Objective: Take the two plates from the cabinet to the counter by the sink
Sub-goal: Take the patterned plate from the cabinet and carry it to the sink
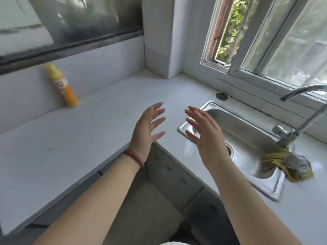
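My left hand [147, 129] and my right hand [203, 131] are raised side by side over the inner corner of the white L-shaped counter [109, 110], palms facing each other, fingers spread, holding nothing. A red bead bracelet sits on my left wrist. The steel sink [244, 138] is set in the counter just right of my right hand. No plates show anywhere in view. Grey cabinet doors [169, 175] run below the counter edge, partly hidden behind my forearms.
A yellow-orange bottle [62, 85] stands against the backsplash at the left. A curved tap [300, 114] rises at the sink's right, with a yellow-grey cloth [290, 165] draped over the sink rim. A window [265, 41] lies behind the sink.
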`<action>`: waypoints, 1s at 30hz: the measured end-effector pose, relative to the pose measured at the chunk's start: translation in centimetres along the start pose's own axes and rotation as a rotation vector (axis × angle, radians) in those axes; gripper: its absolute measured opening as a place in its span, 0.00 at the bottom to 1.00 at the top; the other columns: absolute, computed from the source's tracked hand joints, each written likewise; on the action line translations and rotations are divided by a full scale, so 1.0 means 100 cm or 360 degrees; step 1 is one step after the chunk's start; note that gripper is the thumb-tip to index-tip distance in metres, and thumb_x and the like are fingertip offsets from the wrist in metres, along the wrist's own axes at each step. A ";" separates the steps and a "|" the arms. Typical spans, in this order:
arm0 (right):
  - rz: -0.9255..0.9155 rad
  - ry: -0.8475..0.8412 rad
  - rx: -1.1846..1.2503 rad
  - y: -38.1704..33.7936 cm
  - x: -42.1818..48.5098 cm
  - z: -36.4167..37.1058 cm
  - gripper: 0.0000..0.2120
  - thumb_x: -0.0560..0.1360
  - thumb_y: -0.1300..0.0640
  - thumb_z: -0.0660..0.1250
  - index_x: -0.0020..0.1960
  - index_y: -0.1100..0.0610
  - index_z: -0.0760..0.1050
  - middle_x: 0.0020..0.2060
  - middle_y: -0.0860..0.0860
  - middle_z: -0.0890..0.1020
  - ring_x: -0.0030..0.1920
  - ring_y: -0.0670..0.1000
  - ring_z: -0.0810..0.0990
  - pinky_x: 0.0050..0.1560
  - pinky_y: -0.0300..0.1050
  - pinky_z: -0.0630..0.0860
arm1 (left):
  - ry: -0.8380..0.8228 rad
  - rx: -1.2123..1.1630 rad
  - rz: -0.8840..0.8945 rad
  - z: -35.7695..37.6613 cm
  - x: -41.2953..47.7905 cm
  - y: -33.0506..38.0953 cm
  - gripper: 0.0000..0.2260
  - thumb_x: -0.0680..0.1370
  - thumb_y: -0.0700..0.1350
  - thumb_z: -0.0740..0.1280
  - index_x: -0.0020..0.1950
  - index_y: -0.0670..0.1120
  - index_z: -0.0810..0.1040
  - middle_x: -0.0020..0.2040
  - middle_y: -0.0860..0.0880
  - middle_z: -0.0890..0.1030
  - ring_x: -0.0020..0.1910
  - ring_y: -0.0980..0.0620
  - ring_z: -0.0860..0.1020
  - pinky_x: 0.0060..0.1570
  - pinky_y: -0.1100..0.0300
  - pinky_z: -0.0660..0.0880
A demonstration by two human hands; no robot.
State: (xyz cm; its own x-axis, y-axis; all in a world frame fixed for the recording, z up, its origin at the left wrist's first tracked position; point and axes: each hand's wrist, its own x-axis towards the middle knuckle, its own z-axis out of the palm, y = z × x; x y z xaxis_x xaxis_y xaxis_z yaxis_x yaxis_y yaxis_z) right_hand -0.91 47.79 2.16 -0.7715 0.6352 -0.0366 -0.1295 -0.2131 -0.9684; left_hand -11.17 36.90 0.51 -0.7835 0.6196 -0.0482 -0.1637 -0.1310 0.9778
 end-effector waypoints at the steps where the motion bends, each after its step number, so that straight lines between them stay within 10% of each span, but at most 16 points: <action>1: 0.0013 -0.0070 -0.0013 0.004 0.001 0.015 0.16 0.65 0.44 0.71 0.51 0.46 0.80 0.58 0.47 0.81 0.62 0.48 0.76 0.61 0.51 0.73 | 0.0073 -0.0008 0.0013 -0.015 -0.006 0.002 0.22 0.70 0.62 0.54 0.60 0.58 0.73 0.67 0.51 0.73 0.63 0.51 0.73 0.61 0.46 0.71; 30: 0.0522 -0.2145 -0.0260 0.125 0.003 0.368 0.10 0.75 0.49 0.64 0.53 0.46 0.80 0.55 0.42 0.82 0.58 0.42 0.78 0.61 0.49 0.72 | 0.2135 -0.0372 0.0349 -0.281 -0.132 0.023 0.19 0.73 0.58 0.55 0.58 0.54 0.76 0.63 0.50 0.77 0.62 0.50 0.74 0.56 0.51 0.72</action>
State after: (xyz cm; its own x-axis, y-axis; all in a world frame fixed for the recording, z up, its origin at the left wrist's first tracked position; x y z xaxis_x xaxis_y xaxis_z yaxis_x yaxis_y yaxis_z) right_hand -25.66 18.03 -0.90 -0.7624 -0.6405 -0.0924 0.1731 -0.0643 -0.9828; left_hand -18.03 6.64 -2.35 -0.7565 -0.6266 -0.1875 0.0457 -0.3367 0.9405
